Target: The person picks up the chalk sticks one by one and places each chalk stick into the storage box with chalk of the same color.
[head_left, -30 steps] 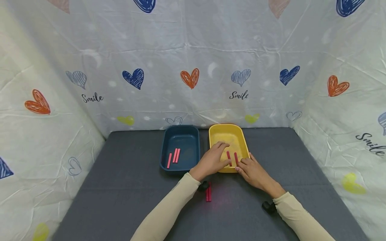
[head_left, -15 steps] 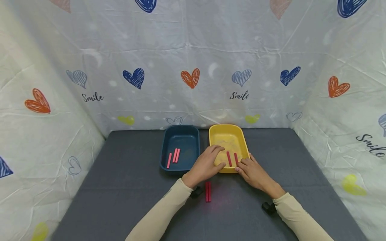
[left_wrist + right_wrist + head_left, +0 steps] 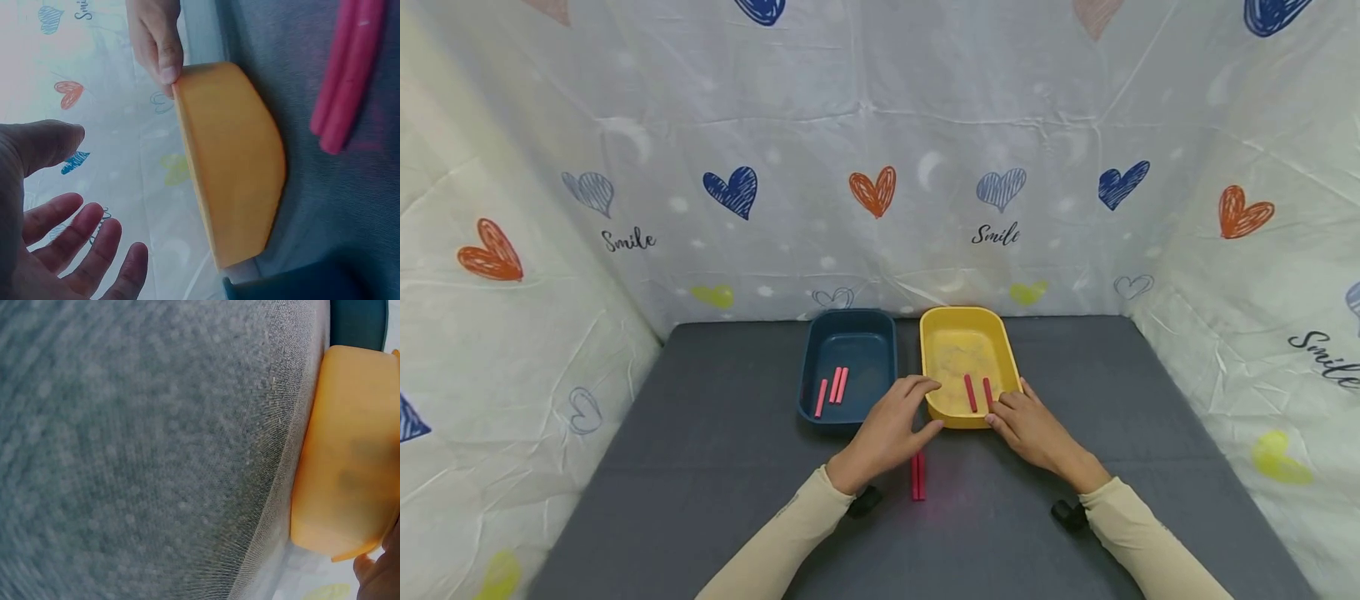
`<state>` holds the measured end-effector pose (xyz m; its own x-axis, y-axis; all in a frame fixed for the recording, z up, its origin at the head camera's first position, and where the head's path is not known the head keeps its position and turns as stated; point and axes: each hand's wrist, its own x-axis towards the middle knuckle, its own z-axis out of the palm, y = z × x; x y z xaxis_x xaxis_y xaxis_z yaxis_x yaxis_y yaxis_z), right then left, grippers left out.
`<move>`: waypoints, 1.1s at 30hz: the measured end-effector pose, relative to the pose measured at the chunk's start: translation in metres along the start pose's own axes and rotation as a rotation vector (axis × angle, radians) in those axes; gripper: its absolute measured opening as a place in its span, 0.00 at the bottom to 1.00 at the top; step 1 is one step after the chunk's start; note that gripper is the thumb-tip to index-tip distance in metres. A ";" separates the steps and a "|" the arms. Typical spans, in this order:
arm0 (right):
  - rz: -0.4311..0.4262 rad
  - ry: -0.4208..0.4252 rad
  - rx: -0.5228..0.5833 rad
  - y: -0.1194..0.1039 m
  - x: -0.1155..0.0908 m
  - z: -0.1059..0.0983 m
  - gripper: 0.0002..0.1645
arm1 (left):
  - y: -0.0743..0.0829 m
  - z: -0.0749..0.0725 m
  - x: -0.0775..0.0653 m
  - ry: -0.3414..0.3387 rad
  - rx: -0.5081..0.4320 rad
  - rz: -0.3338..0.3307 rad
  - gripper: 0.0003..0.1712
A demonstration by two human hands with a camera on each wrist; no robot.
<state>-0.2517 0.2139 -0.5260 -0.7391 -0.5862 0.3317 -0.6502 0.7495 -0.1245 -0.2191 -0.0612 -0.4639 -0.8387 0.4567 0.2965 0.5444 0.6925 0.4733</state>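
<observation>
My right hand [image 3: 1037, 432] grips the near right corner of the yellow tray [image 3: 934, 342], its thumb at the front rim and fingers over the edge. Two dark red sticks [image 3: 970, 393] lie inside that tray near my right fingers. My left hand [image 3: 886, 429] hovers at the tray's near left corner, fingers spread and nothing held; the left wrist view shows its palm side [image 3: 37, 262] bare. Below it, two round red sticks [image 3: 918, 477] lie side by side on the table, partly covered by the hand in the head view.
A dark blue tray [image 3: 805, 367] stands left of the yellow one, with three pink sticks [image 3: 837, 386] in it. Both trays sit at the back of the grey cloth-covered table [image 3: 715, 467]. A white patterned curtain [image 3: 805, 250] hangs right behind and along both sides.
My left hand has drawn back from over the yellow tray, toward the left and nearer to me. My right hand stays at its corner, and the sticks lie where they were.
</observation>
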 end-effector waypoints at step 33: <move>0.010 -0.009 0.006 0.001 0.000 -0.002 0.09 | -0.029 0.021 -0.067 -0.225 -0.075 -0.202 0.48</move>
<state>-0.2519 0.2148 -0.5245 -0.7469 -0.5815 0.3224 -0.6440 0.7533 -0.1333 -0.1785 -0.1002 -0.5144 -0.9019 0.4318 0.0031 0.3576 0.7428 0.5660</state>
